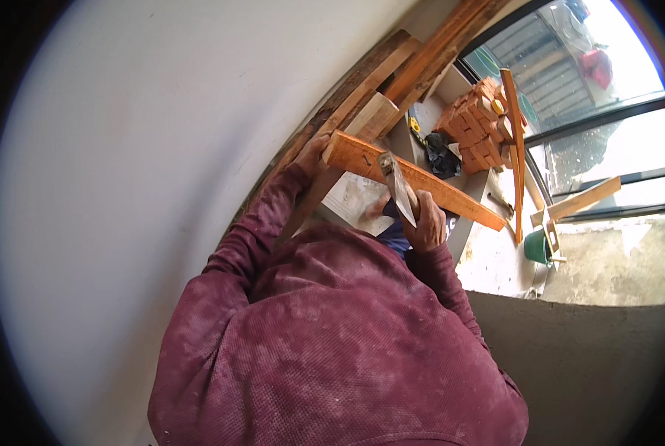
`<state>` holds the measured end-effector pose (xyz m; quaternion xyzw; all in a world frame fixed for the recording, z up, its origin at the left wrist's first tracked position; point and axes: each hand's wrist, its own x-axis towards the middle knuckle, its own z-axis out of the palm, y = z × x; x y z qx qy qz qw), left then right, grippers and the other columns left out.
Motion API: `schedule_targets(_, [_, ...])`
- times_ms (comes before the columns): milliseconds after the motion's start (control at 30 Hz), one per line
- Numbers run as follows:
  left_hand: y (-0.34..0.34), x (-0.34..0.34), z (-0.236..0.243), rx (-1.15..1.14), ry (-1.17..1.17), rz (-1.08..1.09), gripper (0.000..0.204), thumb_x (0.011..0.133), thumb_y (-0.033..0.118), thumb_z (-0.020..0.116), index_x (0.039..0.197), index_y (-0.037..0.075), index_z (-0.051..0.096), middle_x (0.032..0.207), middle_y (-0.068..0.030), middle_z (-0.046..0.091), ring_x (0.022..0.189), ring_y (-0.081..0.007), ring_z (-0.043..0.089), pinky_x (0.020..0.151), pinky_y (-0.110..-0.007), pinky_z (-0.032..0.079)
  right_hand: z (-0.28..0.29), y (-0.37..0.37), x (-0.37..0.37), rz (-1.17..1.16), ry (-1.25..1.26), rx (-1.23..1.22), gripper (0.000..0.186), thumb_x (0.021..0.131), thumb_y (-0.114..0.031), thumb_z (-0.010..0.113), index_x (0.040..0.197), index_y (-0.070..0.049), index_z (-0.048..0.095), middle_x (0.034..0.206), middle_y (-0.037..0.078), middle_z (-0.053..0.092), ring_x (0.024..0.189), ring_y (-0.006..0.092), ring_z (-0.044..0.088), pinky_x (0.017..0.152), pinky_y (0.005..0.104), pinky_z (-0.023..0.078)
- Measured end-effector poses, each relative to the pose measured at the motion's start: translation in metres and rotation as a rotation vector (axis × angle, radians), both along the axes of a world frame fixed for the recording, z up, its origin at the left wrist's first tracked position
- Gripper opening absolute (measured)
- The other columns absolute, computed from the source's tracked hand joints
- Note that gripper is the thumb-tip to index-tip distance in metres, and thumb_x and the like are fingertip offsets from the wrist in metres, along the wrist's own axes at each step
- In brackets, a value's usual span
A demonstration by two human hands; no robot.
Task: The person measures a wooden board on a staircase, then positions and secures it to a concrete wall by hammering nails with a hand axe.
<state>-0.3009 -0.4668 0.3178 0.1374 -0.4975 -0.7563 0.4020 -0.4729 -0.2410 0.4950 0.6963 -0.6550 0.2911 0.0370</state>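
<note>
An orange-brown wooden board [437, 186] slants across in front of me, from upper left down to the right. My left hand [314, 154] is closed on its left end, partly hidden behind the board. A small dark nail [367, 160] appears to stick out of the board's face near that end. In my right hand [426, 224] is a hammer [398, 186], its round metal face over the board, just right of the nail. Most of its handle is hidden by my fingers. Whether the hammer touches the board I cannot tell.
A white wall [146, 149] rises close on my left, with several long timbers [370, 82] along it. Beyond the board are stacked red bricks [470, 123], a black plastic bag [442, 156], an upright timber [516, 149], a green bucket [537, 247] and a framed window [600, 119].
</note>
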Motion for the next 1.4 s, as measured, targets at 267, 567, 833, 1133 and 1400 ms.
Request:
schedule_targets(267, [0.028,0.013,0.055,-0.105,-0.156,0.026,0.031,0.096,0.021,0.045,0.117,0.000,0.054,0.113,-0.0056,0.058,0.106,-0.0151,0.054,0.096,-0.027,0.041,0.012,-0.023,-0.009,-0.093,0.042,-0.029,0.079,0.055,-0.022,0.088,0.127,-0.010,0.056,0.107,0.011,0.060,0.098,0.0308,0.062,0.081,0.0384,0.053])
schedule_targets(567, [0.015,-0.003,0.011,0.472,0.097,0.014,0.053,0.098,0.046,0.039,0.115,0.000,0.059,0.107,-0.0109,0.064,0.100,-0.0180,0.059,0.092,-0.032,0.045,-0.003,-0.042,-0.001,-0.055,0.090,0.043,0.061,0.068,-0.018,0.079,0.125,-0.011,0.058,0.124,0.012,0.059,0.109,0.0299,0.061,0.087,0.0375,0.052])
schedule_targets(833, [0.073,-0.083,0.021,0.058,-0.663,0.293,0.092,0.068,0.076,0.060,0.117,-0.002,0.060,0.111,-0.0238,0.063,0.109,-0.0381,0.059,0.094,-0.043,0.045,-0.018,0.031,-0.049,-0.058,0.458,0.087,0.047,0.091,-0.026,0.062,0.128,0.000,0.050,0.127,0.019,0.054,0.112,0.0371,0.056,0.094,0.0468,0.047])
schedule_targets(1133, [0.098,-0.005,0.118,0.134,-0.714,0.167,0.098,0.067,0.075,0.061,0.118,-0.008,0.056,0.115,-0.0294,0.060,0.111,-0.0396,0.058,0.094,-0.044,0.044,-0.016,0.024,-0.054,0.059,0.340,-0.059,0.061,0.084,-0.035,0.071,0.126,0.004,0.051,0.118,0.021,0.059,0.106,0.0382,0.059,0.090,0.0455,0.048])
schedule_targets(1400, [0.133,0.041,0.150,0.103,-0.845,0.347,0.099,0.065,0.081,0.056,0.109,-0.008,0.062,0.110,-0.0276,0.063,0.106,-0.0378,0.061,0.093,-0.044,0.044,-0.002,0.044,-0.007,0.175,0.068,-0.030,0.058,0.083,-0.030,0.073,0.125,0.005,0.053,0.111,0.022,0.062,0.097,0.0373,0.063,0.080,0.0446,0.051])
